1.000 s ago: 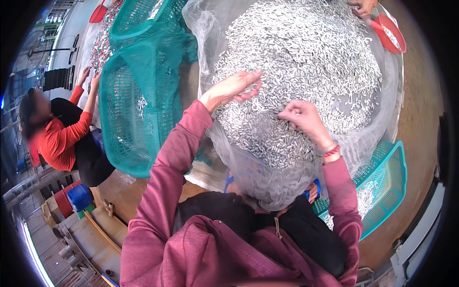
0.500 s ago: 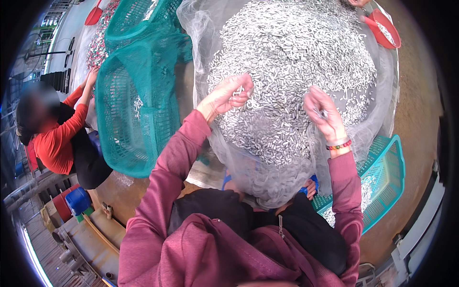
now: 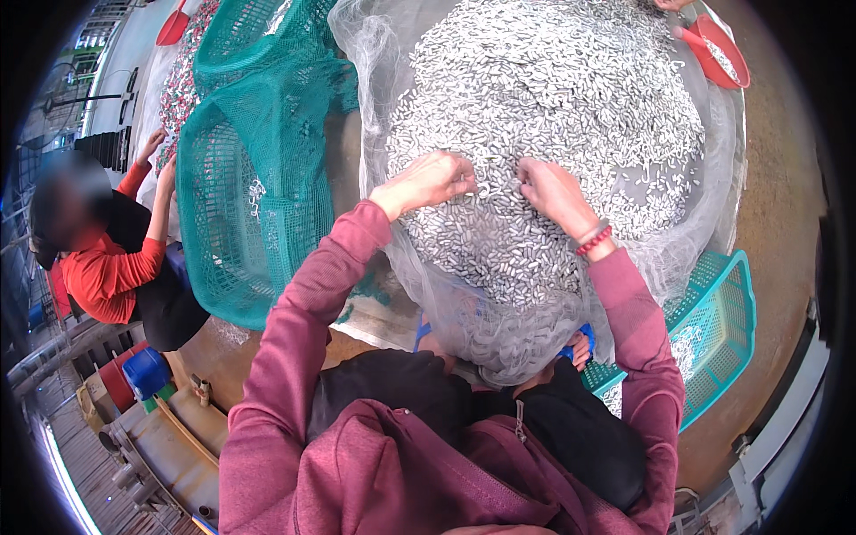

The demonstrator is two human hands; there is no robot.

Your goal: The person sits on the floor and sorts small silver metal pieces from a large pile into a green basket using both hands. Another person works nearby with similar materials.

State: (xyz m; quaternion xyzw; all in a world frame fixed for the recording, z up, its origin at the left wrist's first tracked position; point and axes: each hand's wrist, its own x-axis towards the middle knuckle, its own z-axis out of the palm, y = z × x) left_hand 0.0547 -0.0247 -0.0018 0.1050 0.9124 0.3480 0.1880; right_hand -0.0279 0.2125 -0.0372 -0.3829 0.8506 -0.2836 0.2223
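A wide heap of small silvery-white, bean-shaped pieces lies in front of me on a translucent white mesh sheet. Over the near left part of the heap, my left hand is palm down with its fingers curled together. My right hand, red beads at its wrist, reaches in from the right, fingers bent down to the pieces. Both hands look closed at the fingertips. Whatever they pinch is hidden under the fingers or too small to name. A gap with pieces in it lies between the hands.
Green baskets with netting stand at left. A teal basket holding white pieces is by my right forearm. A red scoop lies far right, near another person's hand. A person in orange works at left over red-and-white pieces.
My right hand has moved left and turned from palm up, with pieces in it, to palm down. My left hand has turned palm down nearly in place. The person in orange has shifted their hands.
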